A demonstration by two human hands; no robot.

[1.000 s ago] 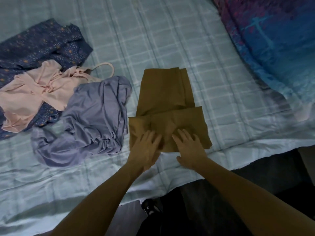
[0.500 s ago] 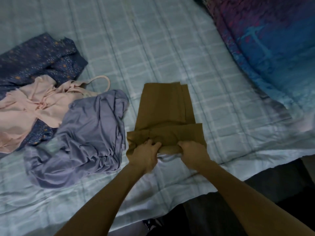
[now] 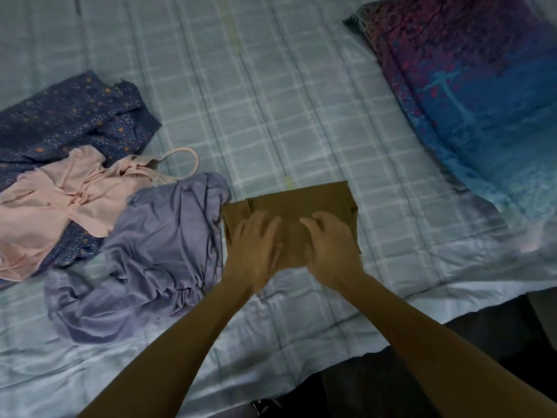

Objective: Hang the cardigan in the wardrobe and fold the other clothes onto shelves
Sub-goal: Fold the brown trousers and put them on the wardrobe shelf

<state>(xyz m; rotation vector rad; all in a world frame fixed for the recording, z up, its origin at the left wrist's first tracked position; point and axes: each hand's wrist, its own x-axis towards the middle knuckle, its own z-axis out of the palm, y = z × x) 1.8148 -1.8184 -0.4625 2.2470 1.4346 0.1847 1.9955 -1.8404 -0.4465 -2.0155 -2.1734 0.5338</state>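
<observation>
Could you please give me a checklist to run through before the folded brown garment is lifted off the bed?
1. Brown garment folded into a compact rectangle: ok.
2. Left hand and right hand lie flat on it: ok.
3. Clear of the lavender garment: not ok, their edges appear to touch.
4. Layers aligned on its right edge: cannot tell, blurred.
5. Pink top and navy floral garment folded: not ok, both crumpled.

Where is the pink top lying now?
Head view, left side of the bed: the pink top lies on the dark blue patterned garment, with the lavender garment at its right.
</observation>
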